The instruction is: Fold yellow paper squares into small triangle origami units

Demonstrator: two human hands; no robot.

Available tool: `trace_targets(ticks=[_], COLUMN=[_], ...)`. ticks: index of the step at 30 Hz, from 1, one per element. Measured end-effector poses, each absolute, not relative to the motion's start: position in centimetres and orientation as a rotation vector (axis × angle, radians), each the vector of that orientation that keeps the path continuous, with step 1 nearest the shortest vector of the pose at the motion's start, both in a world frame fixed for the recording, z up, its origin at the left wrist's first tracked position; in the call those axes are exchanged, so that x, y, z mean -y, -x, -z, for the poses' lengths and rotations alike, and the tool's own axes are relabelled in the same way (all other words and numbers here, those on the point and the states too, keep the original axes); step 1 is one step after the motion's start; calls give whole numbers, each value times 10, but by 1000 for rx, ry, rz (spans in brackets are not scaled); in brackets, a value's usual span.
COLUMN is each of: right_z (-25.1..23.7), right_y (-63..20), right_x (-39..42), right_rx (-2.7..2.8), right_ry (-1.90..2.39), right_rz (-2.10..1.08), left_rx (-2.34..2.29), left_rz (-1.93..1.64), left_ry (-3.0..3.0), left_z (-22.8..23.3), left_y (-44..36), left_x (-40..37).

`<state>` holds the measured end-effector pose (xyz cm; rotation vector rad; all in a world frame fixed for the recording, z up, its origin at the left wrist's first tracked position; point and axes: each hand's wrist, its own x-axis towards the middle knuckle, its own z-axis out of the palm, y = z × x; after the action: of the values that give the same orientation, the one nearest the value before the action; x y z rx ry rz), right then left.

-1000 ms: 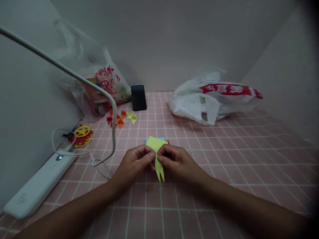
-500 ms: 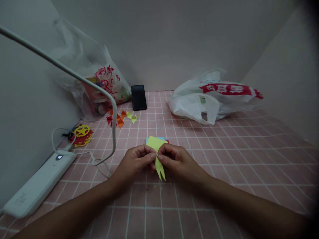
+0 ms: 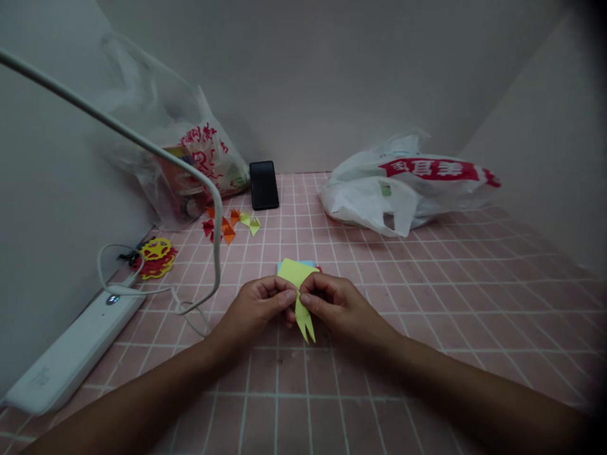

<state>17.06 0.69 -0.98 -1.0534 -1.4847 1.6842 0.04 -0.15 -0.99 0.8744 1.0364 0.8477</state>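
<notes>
On the pink tiled surface (image 3: 427, 297), both hands, left hand (image 3: 253, 309) and right hand (image 3: 339, 306), pinch the yellow paper (image 3: 300, 287) mid-fold; next crease probably needs firm, even pressing.

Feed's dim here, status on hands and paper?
Left hand and right hand both pinching the yellow paper. Paper folded, held above table. Nothing in the way.

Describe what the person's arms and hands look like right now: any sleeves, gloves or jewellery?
Both forearms are bare up to the frame edge: no sleeves show. The left hand and right hand wear no gloves, and no rings, watch or wristbands are visible in this dim light.
</notes>
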Motion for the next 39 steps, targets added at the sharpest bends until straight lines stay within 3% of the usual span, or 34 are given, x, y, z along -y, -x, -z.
trace_targets(ticks=[39], right_z=[8], right_y=[-168], right_x=[-8], right_rx=[1573], right_ry=[1097], right_rz=[-1556], left_rx=[-1052], left_rz=[-862], left_ry=[-913], left_z=[9], left_y=[-1], left_x=[1])
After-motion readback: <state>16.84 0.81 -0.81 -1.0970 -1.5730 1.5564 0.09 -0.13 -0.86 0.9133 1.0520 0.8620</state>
